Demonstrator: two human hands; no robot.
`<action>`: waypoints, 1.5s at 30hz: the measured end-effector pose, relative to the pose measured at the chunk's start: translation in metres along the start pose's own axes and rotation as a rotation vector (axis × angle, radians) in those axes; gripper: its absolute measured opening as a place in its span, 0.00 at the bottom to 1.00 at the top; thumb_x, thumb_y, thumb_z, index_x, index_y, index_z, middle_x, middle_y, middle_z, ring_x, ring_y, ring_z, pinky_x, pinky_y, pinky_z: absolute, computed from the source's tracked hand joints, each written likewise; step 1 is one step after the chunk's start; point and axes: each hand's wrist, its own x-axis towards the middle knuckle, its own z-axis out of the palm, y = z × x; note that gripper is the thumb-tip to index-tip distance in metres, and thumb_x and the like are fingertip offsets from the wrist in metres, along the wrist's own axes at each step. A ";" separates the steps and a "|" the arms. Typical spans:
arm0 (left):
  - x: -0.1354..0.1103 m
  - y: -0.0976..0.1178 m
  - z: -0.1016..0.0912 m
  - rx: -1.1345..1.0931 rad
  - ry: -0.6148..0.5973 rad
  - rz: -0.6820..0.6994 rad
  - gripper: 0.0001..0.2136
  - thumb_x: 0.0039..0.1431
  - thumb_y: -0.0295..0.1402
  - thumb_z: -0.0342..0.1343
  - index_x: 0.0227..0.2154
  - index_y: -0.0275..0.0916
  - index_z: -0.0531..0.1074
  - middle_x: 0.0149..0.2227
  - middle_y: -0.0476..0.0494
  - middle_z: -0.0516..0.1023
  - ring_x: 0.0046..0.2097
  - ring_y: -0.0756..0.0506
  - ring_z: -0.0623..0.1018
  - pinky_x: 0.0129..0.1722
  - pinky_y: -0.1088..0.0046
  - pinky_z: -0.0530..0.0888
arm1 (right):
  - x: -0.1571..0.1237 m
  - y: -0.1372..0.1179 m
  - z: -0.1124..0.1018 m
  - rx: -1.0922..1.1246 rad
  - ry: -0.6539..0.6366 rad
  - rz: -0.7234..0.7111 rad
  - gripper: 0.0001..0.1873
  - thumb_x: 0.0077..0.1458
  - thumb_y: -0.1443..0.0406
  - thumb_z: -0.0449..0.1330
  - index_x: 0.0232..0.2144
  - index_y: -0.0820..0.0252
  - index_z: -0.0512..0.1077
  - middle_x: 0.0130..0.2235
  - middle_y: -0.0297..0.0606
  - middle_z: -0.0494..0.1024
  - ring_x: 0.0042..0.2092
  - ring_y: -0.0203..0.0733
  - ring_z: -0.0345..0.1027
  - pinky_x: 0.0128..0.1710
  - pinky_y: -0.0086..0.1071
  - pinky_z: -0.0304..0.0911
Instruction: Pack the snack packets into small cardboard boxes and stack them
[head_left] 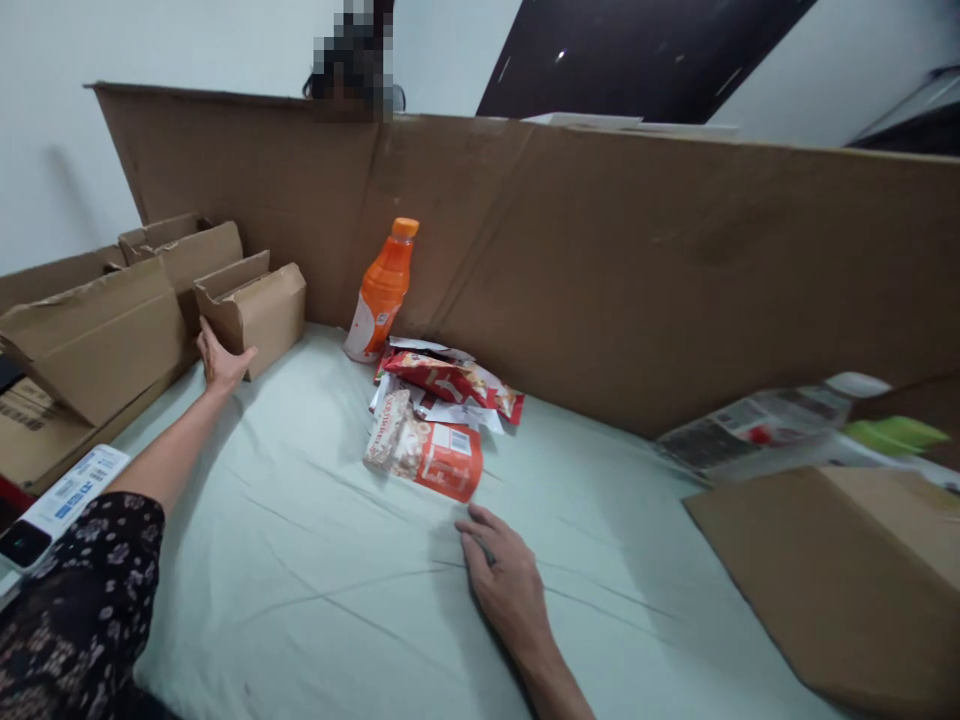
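Note:
My left hand (222,360) reaches to the far left and grips the near end of a small cardboard box (271,315), fingers on its left side and thumb on its front. My right hand (504,575) is low over the pale green cloth, fingers loosely bent and apart, holding nothing. Just beyond its fingertips lies a red and brown snack pouch (450,460). Behind that pouch, several red and white snack packets (442,378) lie in a heap. An orange drink bottle (385,290) with an orange cap stands tilted near the cardboard wall.
More open cardboard boxes (112,330) stand at the left. A white boxed device (71,500) lies by my left arm. A tall cardboard wall (637,260) runs behind. At right are a clear plastic bottle (780,425), a green item (896,434) and a cardboard box (832,580). A person's head shows beyond the wall.

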 end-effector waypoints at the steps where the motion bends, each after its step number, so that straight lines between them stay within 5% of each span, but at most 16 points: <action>1: 0.008 0.000 0.007 0.013 0.009 -0.010 0.58 0.46 0.27 0.71 0.73 0.29 0.38 0.73 0.18 0.45 0.75 0.28 0.48 0.74 0.50 0.50 | 0.000 0.000 -0.001 -0.005 -0.012 -0.004 0.17 0.62 0.58 0.53 0.37 0.54 0.81 0.53 0.48 0.81 0.55 0.57 0.74 0.55 0.57 0.70; 5: 0.008 -0.006 0.011 0.073 -0.035 0.001 0.53 0.55 0.38 0.67 0.73 0.28 0.38 0.76 0.22 0.34 0.76 0.25 0.39 0.72 0.47 0.49 | 0.005 -0.005 -0.005 0.002 -0.014 -0.011 0.16 0.62 0.60 0.53 0.37 0.56 0.81 0.52 0.52 0.81 0.55 0.60 0.75 0.55 0.60 0.68; 7: -0.016 -0.004 0.002 0.101 -0.141 0.050 0.43 0.65 0.44 0.58 0.73 0.31 0.41 0.77 0.33 0.37 0.75 0.24 0.38 0.71 0.44 0.48 | 0.008 -0.015 -0.008 0.018 -0.024 -0.008 0.17 0.63 0.61 0.52 0.37 0.59 0.81 0.51 0.56 0.81 0.54 0.61 0.75 0.56 0.62 0.67; 10: -0.063 0.010 -0.016 0.187 -0.376 0.140 0.46 0.62 0.45 0.63 0.71 0.27 0.44 0.76 0.27 0.43 0.74 0.22 0.45 0.73 0.42 0.47 | 0.012 -0.032 -0.008 0.008 -0.026 0.024 0.16 0.63 0.65 0.52 0.38 0.60 0.81 0.52 0.55 0.81 0.56 0.56 0.74 0.59 0.57 0.66; 15: -0.124 0.015 -0.039 0.323 -0.727 0.365 0.29 0.67 0.47 0.52 0.61 0.28 0.66 0.72 0.25 0.55 0.72 0.16 0.51 0.69 0.33 0.49 | 0.029 -0.024 -0.021 -0.076 0.065 0.061 0.12 0.57 0.68 0.58 0.39 0.54 0.81 0.54 0.43 0.82 0.56 0.45 0.75 0.58 0.41 0.68; 18: -0.164 -0.009 -0.044 0.502 -0.777 0.700 0.29 0.67 0.48 0.45 0.60 0.31 0.70 0.68 0.23 0.64 0.71 0.20 0.59 0.67 0.35 0.57 | 0.037 -0.004 -0.075 -0.138 0.185 0.084 0.13 0.56 0.67 0.59 0.41 0.53 0.80 0.56 0.43 0.80 0.58 0.47 0.73 0.60 0.44 0.66; 21: -0.206 -0.031 -0.052 0.518 -0.731 1.040 0.30 0.66 0.50 0.47 0.62 0.34 0.71 0.67 0.24 0.66 0.69 0.23 0.64 0.66 0.40 0.60 | 0.046 0.030 -0.161 -0.223 0.363 0.184 0.15 0.56 0.65 0.59 0.46 0.58 0.77 0.60 0.53 0.75 0.64 0.56 0.66 0.65 0.53 0.57; 25: -0.241 -0.031 -0.064 0.451 -0.666 1.227 0.29 0.66 0.49 0.52 0.65 0.40 0.69 0.69 0.29 0.65 0.69 0.26 0.64 0.67 0.46 0.58 | 0.067 0.084 -0.261 -0.328 0.550 0.397 0.22 0.54 0.61 0.60 0.50 0.66 0.71 0.62 0.70 0.68 0.66 0.70 0.57 0.63 0.65 0.50; 28: -0.245 -0.024 -0.069 0.443 -0.689 1.202 0.29 0.65 0.48 0.54 0.65 0.42 0.68 0.69 0.30 0.65 0.68 0.26 0.66 0.65 0.46 0.61 | 0.079 0.110 -0.287 -0.338 0.536 0.528 0.17 0.53 0.57 0.62 0.42 0.60 0.71 0.48 0.63 0.77 0.56 0.67 0.69 0.54 0.60 0.61; 31: -0.240 -0.024 -0.072 0.432 -0.750 1.109 0.29 0.65 0.48 0.54 0.66 0.44 0.66 0.69 0.32 0.65 0.68 0.27 0.67 0.65 0.44 0.64 | 0.083 0.112 -0.278 -0.315 0.477 0.554 0.10 0.51 0.60 0.61 0.36 0.57 0.72 0.33 0.48 0.79 0.44 0.59 0.75 0.44 0.52 0.67; 35: -0.237 -0.020 -0.077 0.359 -0.758 0.903 0.30 0.66 0.47 0.53 0.68 0.44 0.62 0.71 0.32 0.61 0.67 0.29 0.69 0.63 0.46 0.70 | 0.066 0.084 -0.258 -0.272 0.376 0.442 0.08 0.49 0.63 0.59 0.31 0.58 0.77 0.33 0.45 0.82 0.40 0.55 0.77 0.43 0.46 0.70; 39: -0.250 0.011 -0.080 0.219 -0.770 0.776 0.33 0.67 0.44 0.56 0.71 0.47 0.52 0.73 0.33 0.54 0.69 0.29 0.65 0.63 0.46 0.72 | 0.015 0.026 -0.255 -0.229 0.242 0.232 0.09 0.51 0.62 0.61 0.32 0.55 0.81 0.36 0.40 0.84 0.40 0.49 0.78 0.44 0.39 0.72; 45: -0.274 0.063 -0.078 -0.122 -1.072 0.719 0.54 0.58 0.47 0.68 0.75 0.52 0.34 0.76 0.31 0.39 0.75 0.23 0.49 0.68 0.34 0.58 | -0.061 -0.090 -0.252 0.065 -0.191 -0.319 0.11 0.65 0.67 0.58 0.39 0.56 0.82 0.32 0.38 0.82 0.33 0.37 0.76 0.33 0.28 0.71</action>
